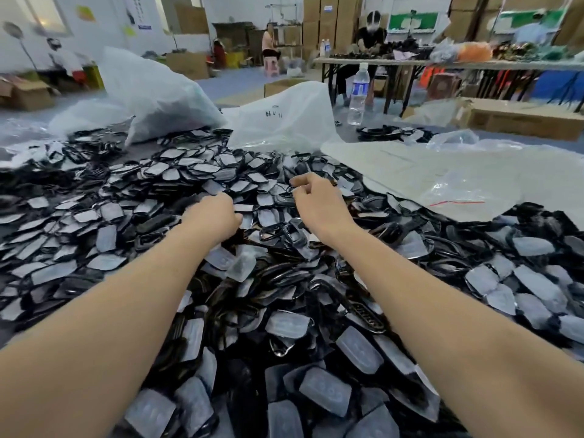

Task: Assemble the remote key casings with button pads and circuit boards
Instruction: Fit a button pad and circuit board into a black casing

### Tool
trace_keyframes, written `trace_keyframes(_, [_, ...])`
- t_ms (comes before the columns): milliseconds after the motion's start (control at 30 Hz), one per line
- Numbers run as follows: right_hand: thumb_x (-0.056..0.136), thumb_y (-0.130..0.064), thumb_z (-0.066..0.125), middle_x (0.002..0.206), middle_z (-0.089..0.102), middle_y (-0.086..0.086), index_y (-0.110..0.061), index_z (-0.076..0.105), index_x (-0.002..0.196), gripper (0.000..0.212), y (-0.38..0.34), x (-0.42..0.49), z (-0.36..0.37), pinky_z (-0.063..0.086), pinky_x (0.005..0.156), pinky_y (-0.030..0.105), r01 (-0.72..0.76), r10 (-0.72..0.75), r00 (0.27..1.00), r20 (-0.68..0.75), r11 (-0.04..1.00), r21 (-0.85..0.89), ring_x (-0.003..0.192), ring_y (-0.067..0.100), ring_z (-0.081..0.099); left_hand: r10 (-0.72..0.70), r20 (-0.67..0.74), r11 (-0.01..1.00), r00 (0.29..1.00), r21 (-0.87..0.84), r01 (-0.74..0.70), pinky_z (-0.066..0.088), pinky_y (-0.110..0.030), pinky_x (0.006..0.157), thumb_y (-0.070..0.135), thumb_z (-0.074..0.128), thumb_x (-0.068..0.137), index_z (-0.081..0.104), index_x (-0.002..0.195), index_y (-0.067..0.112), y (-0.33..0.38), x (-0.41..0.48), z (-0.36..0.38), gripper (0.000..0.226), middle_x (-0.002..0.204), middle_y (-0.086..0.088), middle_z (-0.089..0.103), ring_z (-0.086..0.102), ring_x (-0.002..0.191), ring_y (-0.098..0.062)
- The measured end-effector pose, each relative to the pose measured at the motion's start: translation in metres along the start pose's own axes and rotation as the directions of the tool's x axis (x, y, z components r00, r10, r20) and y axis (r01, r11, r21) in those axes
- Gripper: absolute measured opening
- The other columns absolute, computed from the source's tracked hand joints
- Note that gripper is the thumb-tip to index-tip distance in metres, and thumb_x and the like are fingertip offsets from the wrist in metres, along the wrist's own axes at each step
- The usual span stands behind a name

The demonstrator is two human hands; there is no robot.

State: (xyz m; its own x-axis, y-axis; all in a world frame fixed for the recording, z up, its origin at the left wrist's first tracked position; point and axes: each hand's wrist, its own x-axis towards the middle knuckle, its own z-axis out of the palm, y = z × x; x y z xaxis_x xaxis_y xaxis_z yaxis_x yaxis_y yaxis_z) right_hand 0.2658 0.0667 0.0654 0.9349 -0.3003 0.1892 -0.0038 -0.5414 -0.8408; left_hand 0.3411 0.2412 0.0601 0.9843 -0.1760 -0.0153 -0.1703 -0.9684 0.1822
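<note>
A wide heap of black remote key casings (151, 222) and translucent grey button pads (325, 393) covers the table in front of me. Both my arms reach forward over it. My left hand (215, 216) lies knuckles-up on the heap with fingers curled down into the parts; what it holds is hidden. My right hand (316, 197) hovers just right of it, fingers curled, its fingertips at a black casing (284, 199); whether they pinch it is unclear. No circuit board shows.
Two large clear plastic bags (158, 93) (284, 118) stand behind the heap. A water bottle (358, 96) stands at the back right. Flat plastic sheeting and a small zip bag (455, 191) lie to the right. Two people sit at far tables among cardboard boxes.
</note>
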Motion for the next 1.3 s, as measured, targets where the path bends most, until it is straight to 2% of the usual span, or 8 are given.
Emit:
trace_keyframes(267, [0.102,-0.02,0.041,0.082,0.058,-0.015,-0.031,0.055,0.111,0.02,0.008,0.006,0.004,0.042,0.053,0.027,0.004,-0.004,1.0,0.008,1.0,-0.009,0.057,0.01,0.055,-0.067,-0.165,0.998,0.984,0.004,0.069,0.042,-0.038,0.072,0.029,0.042,0.104,0.057,0.093,0.006,-0.003,0.005,0.002,0.03,0.098,-0.014,0.061,0.055,0.083,-0.035])
trace_keyframes(500, [0.1,-0.017,0.04,0.087,0.063,-0.012,-0.027,0.059,0.118,0.028,0.011,0.008,0.007,0.041,0.055,0.027,-0.005,0.005,1.0,0.019,1.0,-0.021,0.056,0.009,0.054,-0.123,-0.094,0.992,0.988,-0.024,0.121,0.042,-0.04,0.077,0.048,0.047,0.103,0.061,0.12,0.01,0.0,0.017,0.003,0.045,0.118,-0.018,0.062,0.06,0.101,-0.037])
trace_keyframes(633, [0.101,-0.018,0.04,0.085,0.062,-0.015,-0.031,0.058,0.111,0.024,0.014,0.01,0.004,0.04,0.049,0.02,-0.013,0.013,1.0,0.01,1.0,0.002,0.05,0.005,0.051,-0.112,-0.043,0.993,0.993,0.034,0.113,0.044,-0.04,0.078,0.055,0.054,0.098,0.06,0.116,0.008,0.003,0.023,0.002,0.051,0.12,-0.017,0.061,0.06,0.104,-0.036])
trace_keyframes(733, [0.101,-0.018,0.04,0.085,0.062,-0.013,-0.032,0.057,0.108,0.023,0.017,0.011,0.001,0.044,0.058,0.029,-0.016,0.016,1.0,-0.001,1.0,0.027,0.051,0.008,0.054,-0.086,-0.026,0.995,0.996,0.04,0.087,0.047,-0.042,0.082,0.052,0.057,0.097,0.058,0.122,0.009,0.002,0.024,0.003,0.05,0.129,-0.018,0.055,0.057,0.111,-0.036])
trace_keyframes(933, [0.101,-0.017,0.039,0.085,0.063,-0.01,-0.029,0.058,0.112,0.024,0.016,0.004,-0.003,0.044,0.054,0.027,-0.007,0.006,1.0,0.006,0.999,0.043,0.042,0.002,0.05,0.031,-0.161,0.982,0.987,-0.177,-0.06,0.049,-0.042,0.083,0.04,0.063,0.097,0.055,0.107,0.02,-0.007,0.016,0.009,0.024,0.115,-0.007,0.058,0.058,0.099,-0.026])
trace_keyframes(1033, [0.102,-0.015,0.04,0.093,0.059,-0.013,-0.027,0.058,0.116,0.025,0.013,-0.002,-0.007,0.04,0.048,0.019,-0.015,0.014,1.0,0.013,0.996,0.088,0.038,-0.003,0.047,0.055,-0.224,0.896,0.973,-0.42,-0.147,0.044,-0.03,0.071,0.029,0.066,0.095,0.056,0.104,0.019,-0.005,0.009,0.004,0.017,0.096,0.0,0.063,0.057,0.082,-0.016])
trace_keyframes(1167, [0.105,-0.025,0.046,0.103,0.059,-0.009,-0.022,0.057,0.126,0.024,0.003,-0.016,-0.018,0.054,0.07,0.027,-0.074,0.058,0.996,0.065,0.958,0.278,0.083,0.009,0.067,0.1,-0.206,0.589,0.973,-0.777,-0.225,0.046,-0.023,0.061,0.024,0.07,0.093,0.06,0.112,0.021,0.025,-0.021,-0.008,0.022,0.088,-0.003,0.066,0.06,0.069,-0.012])
trace_keyframes(1300, [0.103,-0.031,0.057,0.089,0.07,-0.009,-0.028,0.059,0.103,0.004,-0.002,-0.045,-0.04,0.052,0.058,0.024,-0.075,0.037,0.996,0.086,0.867,0.493,0.067,0.009,0.07,0.319,-0.152,0.362,0.935,-0.892,-0.269,0.045,-0.017,0.053,0.024,0.071,0.093,0.069,0.105,0.036,0.065,-0.063,-0.009,0.017,0.071,0.001,0.063,0.057,0.058,-0.007])
